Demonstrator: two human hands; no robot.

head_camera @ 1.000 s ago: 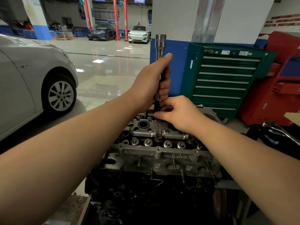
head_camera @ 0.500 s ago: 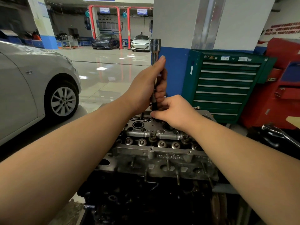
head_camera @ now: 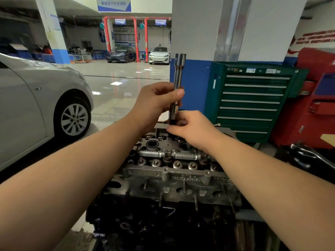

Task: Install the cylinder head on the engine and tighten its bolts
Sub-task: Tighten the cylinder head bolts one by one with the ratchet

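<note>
The grey aluminium cylinder head sits on top of the dark engine block in the middle of the view. A long chrome socket extension stands upright over the far side of the head. My left hand grips its shaft about halfway up, thumb across the front. My right hand pinches the dark socket at its lower end, just above the head. The bolt under the socket is hidden by my fingers.
A silver car stands close on the left. A green tool cabinet and a red cabinet stand behind the engine on the right, beside a white and blue pillar. A chrome tool lies at right.
My left hand has slid lower on the extension, leaving more of its top bare. The right hand stays pinched at the socket. The camera has tilted upward a little.
</note>
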